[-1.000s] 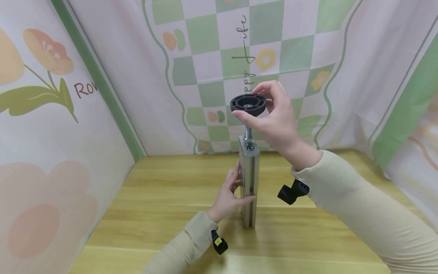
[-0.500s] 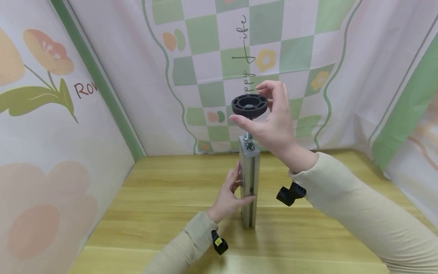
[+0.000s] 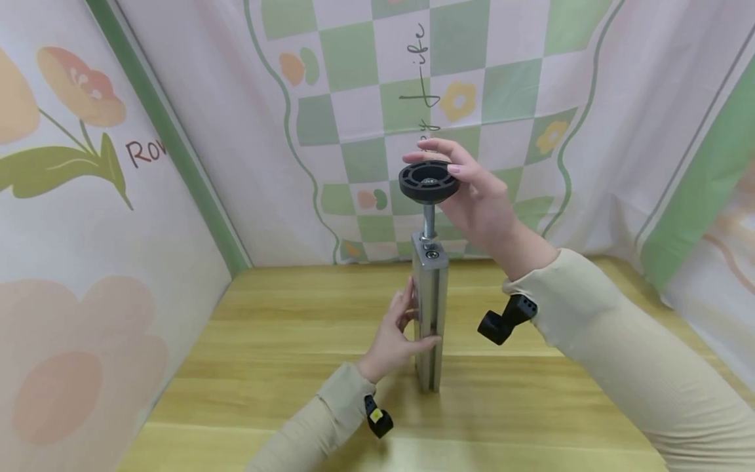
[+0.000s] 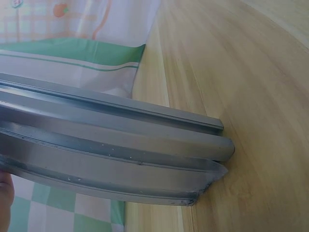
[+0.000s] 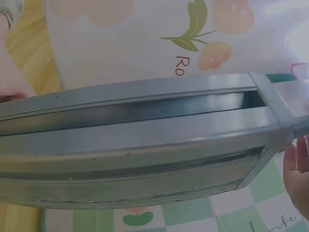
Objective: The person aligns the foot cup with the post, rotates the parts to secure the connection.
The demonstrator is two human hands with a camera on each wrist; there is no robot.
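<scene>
An aluminium profile (image 3: 435,288) stands upright on the table, its lower end meeting the wood in the left wrist view. My left hand (image 3: 390,344) grips it around the lower half, thumb across the near side. A metal plate with a screw (image 3: 432,255) caps the top. From this plate rises a threaded rod (image 3: 429,221) bearing a round black levelling foot (image 3: 429,191). My right hand (image 3: 480,200) holds the foot's right and far rim, one digit over the edge and other fingers stretched behind. Seen from the right wrist, the profile (image 5: 145,140) shows its long grooves.
A wood-grain table (image 3: 283,314) lies beneath. Behind it hangs a checked green and white curtain (image 3: 354,164), and a flower-printed curtain (image 3: 77,249) stands at the left. Small black camera mounts (image 3: 506,321) sit on both wrists.
My right hand has turned about the levelling foot: its thumb has left the near rim, and its fingers now reach farther left behind the foot. The left hand keeps its grip.
</scene>
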